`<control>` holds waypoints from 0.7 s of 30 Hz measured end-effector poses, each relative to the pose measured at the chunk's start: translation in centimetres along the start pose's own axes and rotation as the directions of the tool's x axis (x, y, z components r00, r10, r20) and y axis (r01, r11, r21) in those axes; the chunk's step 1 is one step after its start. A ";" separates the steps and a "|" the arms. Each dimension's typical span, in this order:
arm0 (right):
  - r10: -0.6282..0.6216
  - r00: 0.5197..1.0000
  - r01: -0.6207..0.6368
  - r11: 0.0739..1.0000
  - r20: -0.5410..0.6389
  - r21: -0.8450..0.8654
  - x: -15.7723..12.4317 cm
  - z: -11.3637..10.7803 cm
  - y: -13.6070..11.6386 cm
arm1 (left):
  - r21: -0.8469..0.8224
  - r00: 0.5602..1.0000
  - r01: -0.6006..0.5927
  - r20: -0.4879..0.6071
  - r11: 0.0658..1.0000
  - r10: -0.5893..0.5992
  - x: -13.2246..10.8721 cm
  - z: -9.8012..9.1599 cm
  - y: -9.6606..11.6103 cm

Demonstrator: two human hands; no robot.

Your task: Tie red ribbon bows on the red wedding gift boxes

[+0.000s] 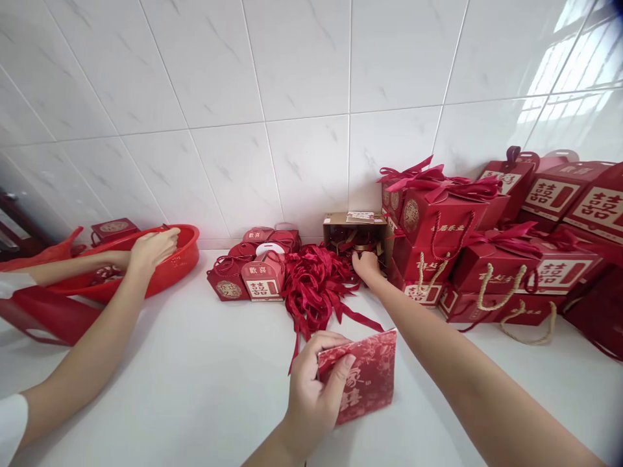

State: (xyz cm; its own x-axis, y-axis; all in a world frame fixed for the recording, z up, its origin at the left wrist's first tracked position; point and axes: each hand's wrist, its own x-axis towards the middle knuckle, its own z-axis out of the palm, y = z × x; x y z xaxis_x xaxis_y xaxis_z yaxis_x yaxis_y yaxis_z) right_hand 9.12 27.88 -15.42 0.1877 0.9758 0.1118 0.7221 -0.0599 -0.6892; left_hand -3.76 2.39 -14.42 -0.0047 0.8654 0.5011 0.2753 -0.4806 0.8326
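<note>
A: Hand poses?
B: Left hand point(314, 386) lower centre, clamped on red packet point(372, 383), thumb point(339, 376) across front. Right hand point(367, 267) well apart, arm extended up-left to cardboard box point(335, 220) mid-frame; its grip: can't tell.
A: Packet orientation?
B: Printed face camera-ward, top edge rising rightward. Near square, long axis unclear.
</note>
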 end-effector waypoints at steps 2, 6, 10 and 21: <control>0.020 0.999 -0.020 1.000 0.037 -0.016 0.5 0.1 -0.1 | -0.012 1.000 -0.003 -0.005 1.000 0.003 0.1 0.0 0.1; 0.013 0.995 -0.010 1.000 0.099 -0.029 0.9 0.3 0.0 | -0.018 1.000 -0.013 0.001 1.000 0.013 0.1 0.1 0.0; 0.014 0.989 -0.010 1.000 0.149 -0.025 0.7 0.2 0.3 | -0.025 1.000 -0.022 0.010 0.999 0.022 0.0 0.2 -0.2; -0.118 0.927 0.071 0.987 0.355 0.142 -3.4 -3.2 0.4 | -0.031 0.999 -0.028 0.017 0.999 0.029 0.1 0.1 -0.1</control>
State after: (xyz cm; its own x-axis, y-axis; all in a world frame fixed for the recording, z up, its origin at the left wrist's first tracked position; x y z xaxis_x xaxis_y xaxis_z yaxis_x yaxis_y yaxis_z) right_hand 10.90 23.88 -13.76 -0.1476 0.9866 -0.0691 0.6315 0.0403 -0.7744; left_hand -3.73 2.48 -14.48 0.0193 0.8535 0.5208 0.2454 -0.5090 0.8251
